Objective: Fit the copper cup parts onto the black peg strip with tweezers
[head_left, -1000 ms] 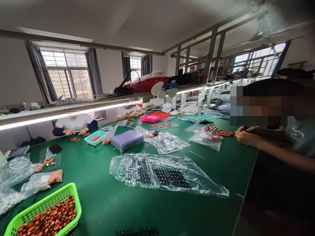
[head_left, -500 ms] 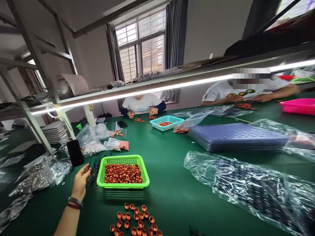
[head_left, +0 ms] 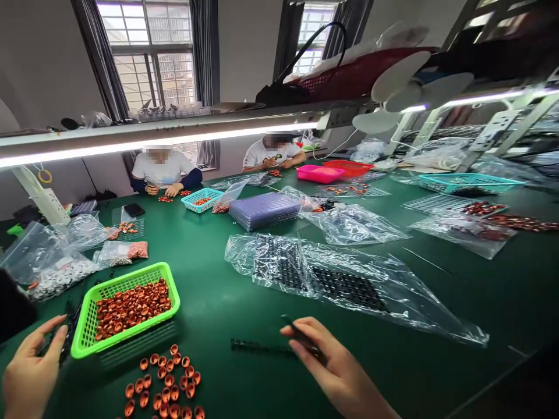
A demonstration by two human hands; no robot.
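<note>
My left hand [head_left: 35,364] is at the lower left, thumb and fingers curled around thin black plastic strips [head_left: 72,326] beside the green basket; part of the grip is hidden. Small copper-coloured cups fill this bright green basket [head_left: 168,314]. More of the cups [head_left: 169,381] lie loose in front of it, mostly with their hollow side showing. My right hand [head_left: 327,364] is closed on a slim dark pen-like tool [head_left: 299,333], its end pointing up and left. A single black toothed strip [head_left: 257,346] lies flat on the green table, left of my right hand.
Clear plastic bags with black parts [head_left: 279,262] lie across the middle. Behind them are stacked purplish trays [head_left: 266,209], a blue basket [head_left: 203,199] and a pink tray [head_left: 318,173]. Two people sit opposite. A lit shelf [head_left: 209,131] crosses above the table [head_left: 205,291].
My view has swung right, so the basket and cups appear further left. My right hand with the dark tool has come into view. My left hand stays by the black strips.
</note>
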